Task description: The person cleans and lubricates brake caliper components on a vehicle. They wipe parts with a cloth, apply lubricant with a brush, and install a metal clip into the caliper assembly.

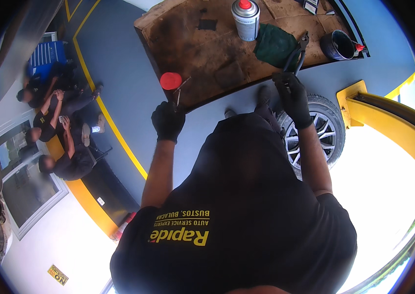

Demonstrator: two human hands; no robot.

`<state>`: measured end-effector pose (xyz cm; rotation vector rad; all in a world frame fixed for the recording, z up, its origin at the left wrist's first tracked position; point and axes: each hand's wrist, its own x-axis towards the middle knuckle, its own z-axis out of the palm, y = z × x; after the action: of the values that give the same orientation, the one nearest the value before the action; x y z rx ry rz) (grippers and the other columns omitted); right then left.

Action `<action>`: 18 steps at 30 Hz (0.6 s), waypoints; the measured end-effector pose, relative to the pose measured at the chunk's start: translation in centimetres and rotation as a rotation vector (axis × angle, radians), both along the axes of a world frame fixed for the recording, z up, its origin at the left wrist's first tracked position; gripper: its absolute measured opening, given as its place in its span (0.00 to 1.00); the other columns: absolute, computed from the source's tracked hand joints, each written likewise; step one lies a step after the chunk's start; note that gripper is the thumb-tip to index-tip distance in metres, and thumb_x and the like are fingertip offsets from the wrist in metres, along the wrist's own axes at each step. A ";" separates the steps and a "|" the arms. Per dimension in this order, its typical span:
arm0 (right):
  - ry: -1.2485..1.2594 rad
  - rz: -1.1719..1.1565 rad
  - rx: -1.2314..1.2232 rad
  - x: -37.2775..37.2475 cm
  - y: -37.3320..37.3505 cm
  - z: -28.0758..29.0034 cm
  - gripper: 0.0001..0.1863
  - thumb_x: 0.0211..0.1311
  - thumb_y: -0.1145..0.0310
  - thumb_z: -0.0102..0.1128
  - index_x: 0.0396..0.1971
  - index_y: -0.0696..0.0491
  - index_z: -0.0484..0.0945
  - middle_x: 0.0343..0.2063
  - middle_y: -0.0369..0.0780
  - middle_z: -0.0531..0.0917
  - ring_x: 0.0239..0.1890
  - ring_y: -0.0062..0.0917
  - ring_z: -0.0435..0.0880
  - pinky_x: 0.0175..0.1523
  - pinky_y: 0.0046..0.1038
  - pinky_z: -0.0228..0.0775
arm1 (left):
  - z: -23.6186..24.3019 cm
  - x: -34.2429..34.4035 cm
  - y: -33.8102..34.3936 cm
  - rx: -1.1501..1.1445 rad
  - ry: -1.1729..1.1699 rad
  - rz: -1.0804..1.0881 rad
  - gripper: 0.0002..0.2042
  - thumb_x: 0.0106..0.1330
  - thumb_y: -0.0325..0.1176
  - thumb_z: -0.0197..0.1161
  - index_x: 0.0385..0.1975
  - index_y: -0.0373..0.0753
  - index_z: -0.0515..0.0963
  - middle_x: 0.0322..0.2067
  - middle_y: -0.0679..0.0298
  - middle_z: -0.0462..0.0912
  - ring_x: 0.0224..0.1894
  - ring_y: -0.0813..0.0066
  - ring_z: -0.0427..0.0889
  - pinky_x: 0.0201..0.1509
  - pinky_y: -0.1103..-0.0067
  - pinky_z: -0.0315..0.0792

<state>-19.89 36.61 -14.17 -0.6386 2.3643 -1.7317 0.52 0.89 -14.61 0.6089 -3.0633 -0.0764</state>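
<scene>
My left hand [168, 122], in a black glove, is closed on a thin metal tool [182, 86] at the bench's near edge. A round red lid [170, 80] lies just beside it. My right hand [290, 100], also black-gloved, is closed around the handles of dark pliers [301, 49], whose head points away from me. A folded green cloth [271, 44] lies left of the pliers on the stained brown bench [168, 34]. A spray can with a red cap [246, 24] stands behind the cloth. At the right end sits a dark open container [334, 46] with something red at its rim.
Below the bench are a wheel with tire [330, 130] and a yellow lift post [379, 117] on the right. At left, several people in dark clothes [63, 161] sit along the wall near a blue tool cabinet [46, 54]. A yellow floor line [114, 125] runs between them and me.
</scene>
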 end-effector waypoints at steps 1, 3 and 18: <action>-0.009 0.022 -0.031 -1.2 -0.1 0.2 0.10 0.69 0.73 0.60 0.47 0.59 0.83 0.42 0.48 0.86 0.43 0.39 0.87 0.47 0.34 0.78 | -0.1 0.6 -0.5 -0.033 -0.021 -0.030 0.12 0.63 0.42 0.68 0.25 0.41 0.76 0.25 0.57 0.81 0.31 0.53 0.82 0.34 0.61 0.75; 0.033 0.096 0.033 -3.1 -0.2 0.3 0.11 0.70 0.74 0.60 0.49 0.59 0.82 0.43 0.46 0.86 0.45 0.33 0.87 0.49 0.32 0.78 | -0.1 1.5 -0.8 0.024 -0.130 -0.014 0.13 0.64 0.43 0.68 0.26 0.42 0.77 0.27 0.57 0.81 0.32 0.54 0.83 0.36 0.62 0.76; 0.777 -0.010 0.042 -13.1 -9.1 5.9 0.47 0.51 0.61 0.80 0.70 0.52 0.63 0.67 0.51 0.66 0.66 0.50 0.69 0.66 0.46 0.68 | -4.9 -9.7 -0.1 -0.235 -0.165 -0.085 0.05 0.62 0.37 0.65 0.29 0.45 0.82 0.28 0.60 0.85 0.33 0.58 0.87 0.32 0.61 0.79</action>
<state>-33.01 27.56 -8.23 -1.5165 2.8441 -1.6193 -9.16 0.77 -19.56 0.4944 -3.1852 0.3443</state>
